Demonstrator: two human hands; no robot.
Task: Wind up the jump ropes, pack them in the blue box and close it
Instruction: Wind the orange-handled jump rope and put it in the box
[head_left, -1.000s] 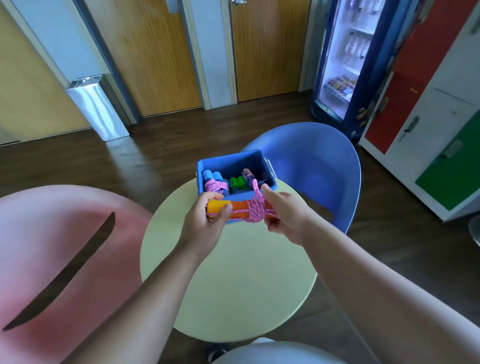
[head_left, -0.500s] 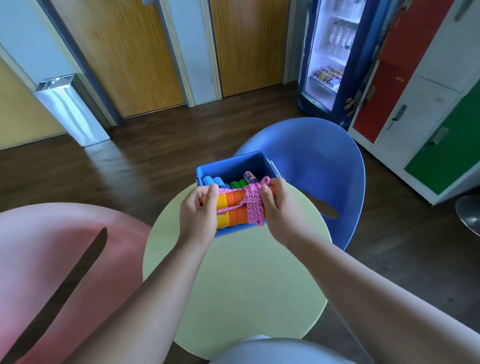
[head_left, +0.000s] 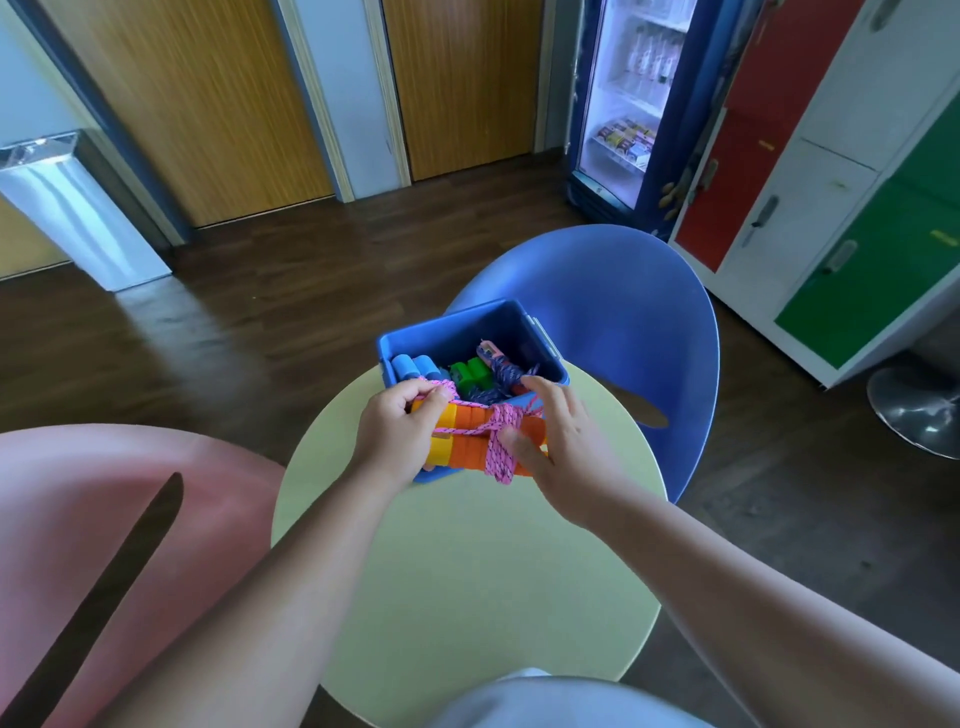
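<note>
Fingers (head_left: 415, 402) of my left hand (head_left: 395, 441) are curled round the yellow-capped end of the wound jump rope (head_left: 467, 418), pinching a loop of its pink cord (head_left: 500, 452). My right hand (head_left: 569, 447) clasps the other end, thumb on the wraps. The bundle hangs just over the near rim of the blue box (head_left: 462, 327) on the round surface (head_left: 467, 571). I judge it light: rigid orange handles (head_left: 470, 457), soft braided cord that could slip loose. Best held across both handles, pinning the wraps.

Our left hand (head_left: 395, 436) curls round one end of the wound jump rope (head_left: 467, 448). Our right hand (head_left: 566, 447) grips the other end, both forearms stretched forward.
</note>
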